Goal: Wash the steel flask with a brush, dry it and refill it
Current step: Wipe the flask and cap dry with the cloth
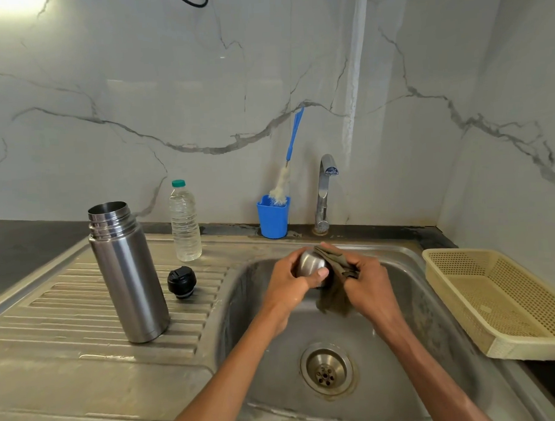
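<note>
Over the sink [399,256] basin, the left hand [289,281] curls its grip round a small steel cup [310,263], the flask's cap by the look of it, thumb across the near side. Just right of that grip, the right hand [367,284] pinches a brown cloth [335,284] bunched against the cup's side, with a tail hanging below. The steel flask [127,271] itself stands upright and uncapped, well to the left of the grip on the ribbed drainer of the worktop [23,253], its black stopper [181,282] lying just beside it. Beyond the stopper stands a water bottle [184,220], and behind the grip a bottle brush [284,175] rests in a blue cup [272,220] near the tap [324,192]. This looks like the drying step. To do it well, turn the cup within the left grip while the cloth wipes round the outside, then push a fold inside to reach the rim. Keep the work low over the basin, since wet steel slips easily.
</note>
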